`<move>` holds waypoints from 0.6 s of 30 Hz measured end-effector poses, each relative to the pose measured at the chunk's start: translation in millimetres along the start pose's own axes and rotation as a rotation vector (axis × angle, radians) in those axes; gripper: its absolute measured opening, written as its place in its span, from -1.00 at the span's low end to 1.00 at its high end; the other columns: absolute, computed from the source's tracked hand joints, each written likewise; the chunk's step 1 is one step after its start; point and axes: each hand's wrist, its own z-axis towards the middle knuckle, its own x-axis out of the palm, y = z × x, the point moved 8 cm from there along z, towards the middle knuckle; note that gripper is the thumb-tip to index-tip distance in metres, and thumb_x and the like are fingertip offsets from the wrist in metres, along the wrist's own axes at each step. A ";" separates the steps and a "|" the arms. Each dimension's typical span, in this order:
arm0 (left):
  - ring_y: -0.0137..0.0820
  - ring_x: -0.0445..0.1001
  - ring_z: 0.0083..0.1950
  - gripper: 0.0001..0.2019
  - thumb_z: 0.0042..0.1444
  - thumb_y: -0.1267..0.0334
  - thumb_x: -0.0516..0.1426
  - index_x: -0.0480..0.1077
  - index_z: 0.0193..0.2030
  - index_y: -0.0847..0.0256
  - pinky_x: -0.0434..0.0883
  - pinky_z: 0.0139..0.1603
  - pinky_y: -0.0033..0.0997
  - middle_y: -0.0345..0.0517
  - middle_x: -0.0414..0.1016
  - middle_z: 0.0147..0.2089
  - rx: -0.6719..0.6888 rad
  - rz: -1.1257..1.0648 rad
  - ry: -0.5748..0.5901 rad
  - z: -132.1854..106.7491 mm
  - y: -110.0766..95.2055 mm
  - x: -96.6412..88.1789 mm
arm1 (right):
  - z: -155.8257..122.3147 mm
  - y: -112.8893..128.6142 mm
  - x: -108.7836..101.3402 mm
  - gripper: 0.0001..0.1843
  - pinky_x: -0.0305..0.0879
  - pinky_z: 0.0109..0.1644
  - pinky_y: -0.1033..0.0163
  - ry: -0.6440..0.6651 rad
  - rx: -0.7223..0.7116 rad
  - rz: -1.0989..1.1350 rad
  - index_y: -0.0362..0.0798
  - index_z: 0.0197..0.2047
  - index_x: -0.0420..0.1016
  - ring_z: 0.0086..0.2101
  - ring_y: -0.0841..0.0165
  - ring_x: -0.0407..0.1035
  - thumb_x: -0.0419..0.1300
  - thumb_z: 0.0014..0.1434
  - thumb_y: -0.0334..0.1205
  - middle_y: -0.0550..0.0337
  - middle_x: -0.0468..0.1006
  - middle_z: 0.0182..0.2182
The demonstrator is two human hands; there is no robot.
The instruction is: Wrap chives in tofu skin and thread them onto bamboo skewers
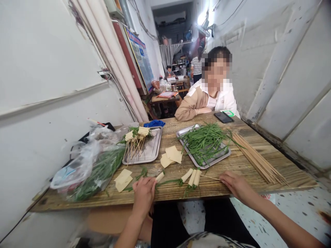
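Note:
My left hand is closed at the table's near edge, its fingertips on a pale tofu-skin roll with green chives sticking out. A thin bamboo skewer is pinched in my right hand. It points left, and its far end meets a group of three tofu-skin rolls filled with chives; how deep it goes in is hard to see. Loose tofu-skin squares lie left of my left hand. More squares are stacked beyond it.
Cut chives fill a metal tray. Skewered rolls rest on another tray. Bare skewers lie at right, and bagged chives at left. Across the wooden table sits a person by a phone.

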 end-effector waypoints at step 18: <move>-0.23 0.33 -0.22 -0.74 0.23 0.27 -0.04 0.47 -0.33 0.20 0.12 -0.20 -0.26 -0.04 0.48 -0.33 -0.053 0.198 0.193 16.8 -14.0 15.1 | 41.5 63.3 37.0 -0.69 0.22 -0.27 0.28 0.028 -0.044 0.004 -0.08 -0.27 0.40 -0.34 0.37 0.28 -0.15 0.33 -0.31 0.12 0.36 -0.36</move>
